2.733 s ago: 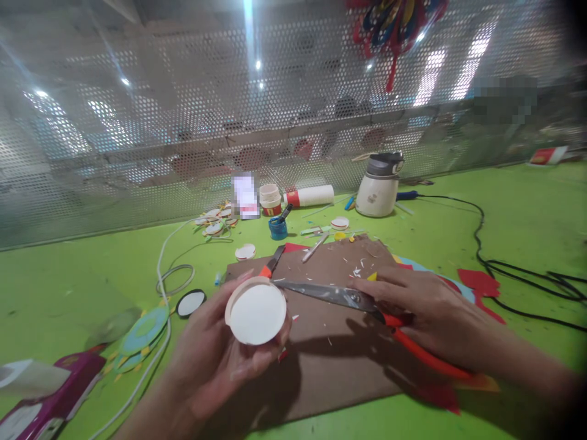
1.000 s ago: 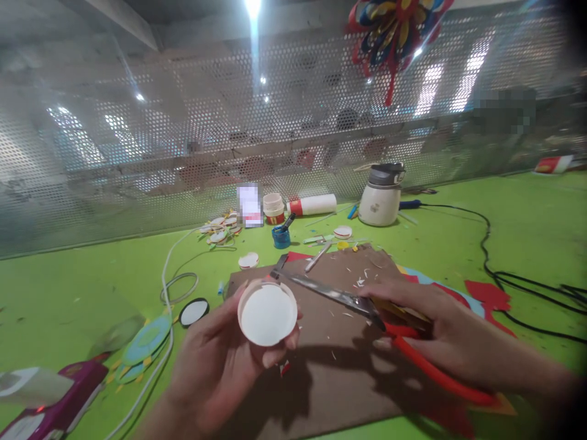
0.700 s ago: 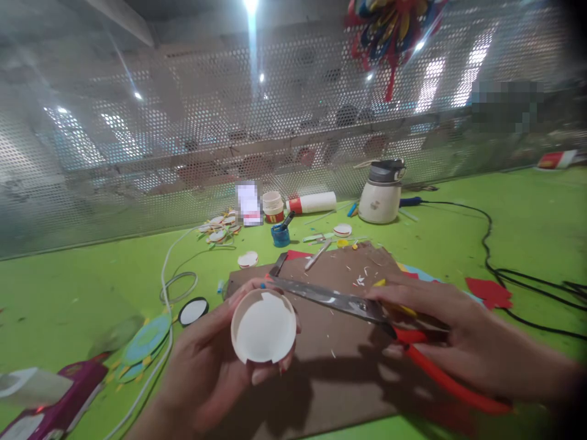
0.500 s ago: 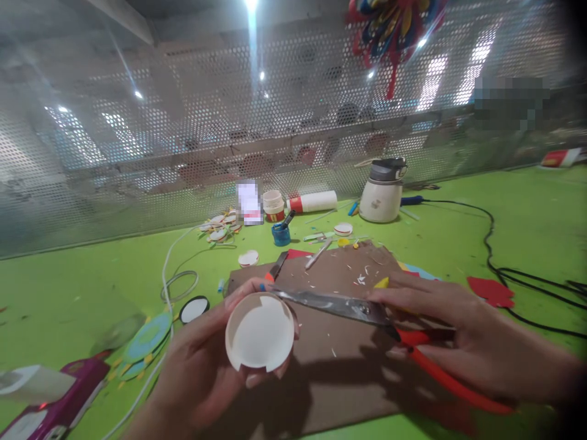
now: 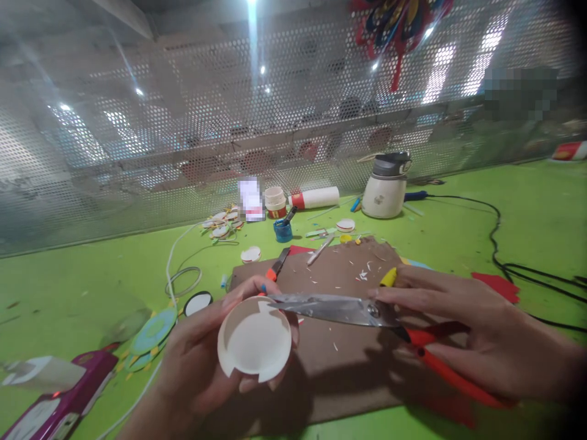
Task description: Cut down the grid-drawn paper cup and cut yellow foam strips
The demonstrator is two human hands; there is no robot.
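Note:
My left hand (image 5: 206,348) is closed around a shallow white paper cup bottom (image 5: 255,342), its open side facing me. Two notches show in its rim, one at the top and one at the bottom. My right hand (image 5: 463,324) grips red-handled scissors (image 5: 339,310), whose blades point left with the tips at the top notch. A yellow-tipped object (image 5: 389,277) sticks out by my right index finger; its other end is hidden by the hand. Below both hands lies a brown cardboard sheet (image 5: 348,379) with small white scraps on it.
Behind the board stand a blue jar (image 5: 283,231), stacked paper cups (image 5: 275,201) and a white kettle-like container (image 5: 384,192). A utility knife (image 5: 279,264) lies on the board's left edge. At left are a purple power strip (image 5: 87,379) and a white cable (image 5: 169,269); red paper (image 5: 495,286) lies right.
The scissors' tips have come into the cup bottom's top notch. The cup bottom has shifted slightly left and down, and the view has turned a little.

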